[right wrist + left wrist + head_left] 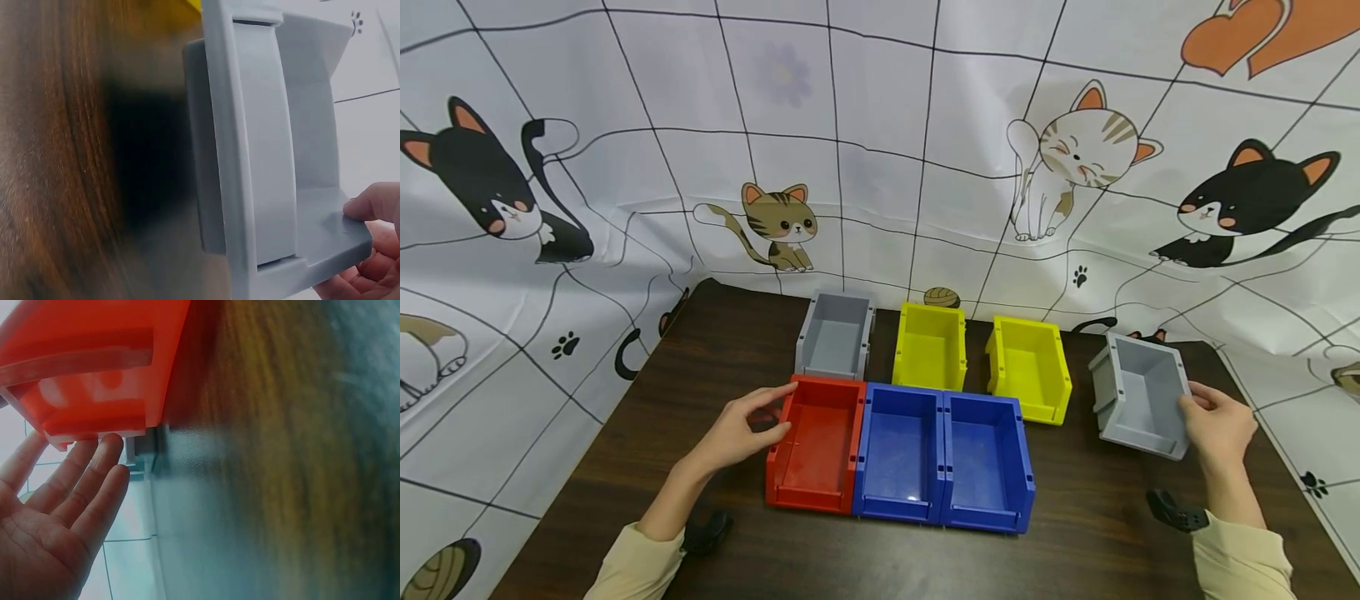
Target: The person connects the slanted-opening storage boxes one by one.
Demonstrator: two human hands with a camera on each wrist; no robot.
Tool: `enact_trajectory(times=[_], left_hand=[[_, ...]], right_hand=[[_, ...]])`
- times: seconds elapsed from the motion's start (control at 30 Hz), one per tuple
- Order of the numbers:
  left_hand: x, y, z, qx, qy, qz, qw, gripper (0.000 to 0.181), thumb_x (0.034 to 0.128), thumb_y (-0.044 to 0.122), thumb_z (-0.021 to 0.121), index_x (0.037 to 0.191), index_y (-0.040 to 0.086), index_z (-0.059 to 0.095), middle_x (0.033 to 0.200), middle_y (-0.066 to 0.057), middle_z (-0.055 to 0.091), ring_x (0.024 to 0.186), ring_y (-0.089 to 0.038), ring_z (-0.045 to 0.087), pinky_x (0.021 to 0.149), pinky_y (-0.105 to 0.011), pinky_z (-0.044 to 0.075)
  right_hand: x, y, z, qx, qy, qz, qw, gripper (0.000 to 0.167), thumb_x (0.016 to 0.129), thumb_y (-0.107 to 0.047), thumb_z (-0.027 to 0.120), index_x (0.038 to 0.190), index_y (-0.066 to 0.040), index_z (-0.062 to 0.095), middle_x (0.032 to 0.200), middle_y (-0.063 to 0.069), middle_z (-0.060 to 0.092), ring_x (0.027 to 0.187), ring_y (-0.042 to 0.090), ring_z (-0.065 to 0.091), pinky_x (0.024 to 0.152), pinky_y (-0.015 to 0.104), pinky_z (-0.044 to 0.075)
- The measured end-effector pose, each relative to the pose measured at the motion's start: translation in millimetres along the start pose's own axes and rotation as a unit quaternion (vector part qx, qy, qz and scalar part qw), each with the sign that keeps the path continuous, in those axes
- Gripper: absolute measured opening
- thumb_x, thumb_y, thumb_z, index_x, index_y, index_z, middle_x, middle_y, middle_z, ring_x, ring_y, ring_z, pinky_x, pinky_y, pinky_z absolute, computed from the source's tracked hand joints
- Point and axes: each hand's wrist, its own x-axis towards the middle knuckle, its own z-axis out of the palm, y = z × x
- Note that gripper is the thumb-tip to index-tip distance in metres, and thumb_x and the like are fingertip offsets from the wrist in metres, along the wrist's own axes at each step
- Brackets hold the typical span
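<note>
Right hand (1223, 427) pinches the rightmost gray bin (1150, 400), right of a yellow bin (1028, 367), by its side wall, likely because the thin edge grips easily, while left hand (739, 429), fingers extended, touches the red bin (818, 450), probably steadying it beside the blue bins (942, 458).

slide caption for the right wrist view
Right hand pinching a gray bin by its side wall, brown tabletop at frame left.

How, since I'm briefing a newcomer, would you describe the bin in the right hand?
On the dark table, look toward the far right corner. There the right hand grips a gray bin. Its nearest neighbor is a yellow bin; the other gray bin, further left, isn't held.
</note>
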Motion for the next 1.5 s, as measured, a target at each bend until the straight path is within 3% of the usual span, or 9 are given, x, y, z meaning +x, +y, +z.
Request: enact_trajectory(times=[0.07, 0.27, 0.4, 0.53, 0.57, 0.73, 0.8, 1.33, 1.5], left_hand=[[0.1, -1.0, 0.4, 0.0, 0.001, 0.004, 1.0, 0.051, 0.0799, -0.005, 0.068, 0.127, -0.011, 0.051, 0.115, -0.027, 0.057, 0.085, -0.026, 0.058, 0.078, -0.051, 0.051], [0.4, -2.4, 0.8, -0.002, 0.001, 0.003, 1.0, 0.051, 0.0795, -0.005, 0.068, 0.127, -0.012, 0.05, 0.115, -0.027, 0.057, 0.084, -0.025, 0.057, 0.078, -0.052, 0.05], [0.4, -1.5, 0.5, -0.001, 0.0, 0.001, 1.0, 0.051, 0.0796, -0.005, 0.068, 0.127, -0.012, 0.05, 0.115, -0.027, 0.057, 0.084, -0.025, 0.057, 0.078, -0.053, 0.05], [0.6, -0.9, 0.6, 0.002, 0.0, -0.003, 1.0, 0.051, 0.0799, -0.005, 0.068, 0.128, -0.011, 0.05, 0.115, -0.026, 0.057, 0.084, -0.025, 0.057, 0.079, -0.053, 0.05], [0.8, -0.6, 0.6, 0.002, 0.0, -0.004, 1.0, 0.051, 0.0799, -0.005, 0.068, 0.128, -0.011, 0.05, 0.115, -0.026, 0.057, 0.084, -0.025, 0.057, 0.079, -0.053, 0.05], [1.0, 0.7, 0.4, 0.0, -0.003, -0.005, 1.0, 0.051, 0.08, -0.005, 0.068, 0.127, -0.011, 0.05, 0.115, -0.027, 0.057, 0.085, -0.029, 0.057, 0.079, -0.054, 0.049], [0.9, 0.4, 0.4, -0.002, -0.004, -0.004, 1.0, 0.051, 0.0802, -0.005, 0.067, 0.127, -0.012, 0.05, 0.115, -0.027, 0.057, 0.085, -0.03, 0.057, 0.079, -0.054, 0.049], [1.5, -2.9, 0.3, -0.005, -0.001, 0.004, 1.0, 0.051, 0.0793, -0.006, 0.068, 0.127, -0.012, 0.05, 0.114, -0.027, 0.057, 0.084, -0.026, 0.058, 0.078, -0.053, 0.05], [1.7, -1.6, 0.0, -0.002, 0.0, 0.0, 1.0, 0.051, 0.0793, -0.006, 0.068, 0.127, -0.011, 0.051, 0.113, -0.027, 0.058, 0.085, -0.026, 0.057, 0.078, -0.053, 0.05]], right_hand=[[-2.5, 1, -3, 0.007, 0.01, -0.011, 0.9999, 0.035, 0.082, -0.007, 0.055, 0.112, 0.009, 0.064, 0.052, -0.032, 0.041, 0.047, -0.01, 0.04, 0.046, 0.013, 0.033], [2.1, 29, -4, 0.024, 0.027, -0.013, 0.9993, 0.027, 0.083, -0.011, 0.06, 0.107, -0.004, 0.07, 0.061, -0.015, 0.057, 0.048, -0.008, 0.045, 0.04, 0.024, 0.038], [1.9, 46, -3, 0.025, 0.034, -0.034, 0.9985, 0.026, 0.083, -0.015, 0.063, 0.108, -0.012, 0.071, 0.062, -0.021, 0.055, 0.05, -0.01, 0.046, 0.037, 0.027, 0.04], [-5.8, 49, -3, 0.039, 0.042, -0.056, 0.9968, 0.028, 0.082, -0.013, 0.064, 0.109, -0.01, 0.071, 0.064, -0.016, 0.059, 0.051, -0.009, 0.047, 0.036, 0.025, 0.04], [-6.2, 53, -2, 0.037, 0.042, -0.065, 0.9962, 0.027, 0.083, -0.016, 0.065, 0.108, -0.018, 0.072, 0.064, -0.018, 0.059, 0.051, -0.01, 0.048, 0.036, 0.023, 0.041], [-50.0, 0, -17, 0.029, 0.043, -0.085, 0.995, 0.028, 0.082, -0.01, 0.063, 0.108, -0.006, 0.071, 0.058, -0.038, 0.044, 0.05, -0.016, 0.044, 0.042, 0.009, 0.037], [-72.3, -31, -25, 0.03, 0.039, -0.079, 0.9957, 0.03, 0.081, -0.003, 0.061, 0.107, 0.009, 0.067, 0.057, -0.04, 0.041, 0.05, -0.017, 0.043, 0.044, 0.006, 0.035], [-116.8, -39, -28, 0.025, 0.026, -0.098, 0.9946, 0.026, 0.079, -0.001, 0.066, 0.104, 0.005, 0.069, 0.059, -0.041, 0.043, 0.05, -0.018, 0.046, 0.044, 0.006, 0.037], [-122.3, -31, -19, 0.042, 0.019, -0.127, 0.9908, 0.024, 0.078, -0.001, 0.068, 0.101, 0.004, 0.07, 0.062, -0.035, 0.051, 0.052, -0.016, 0.05, 0.044, 0.007, 0.038]])
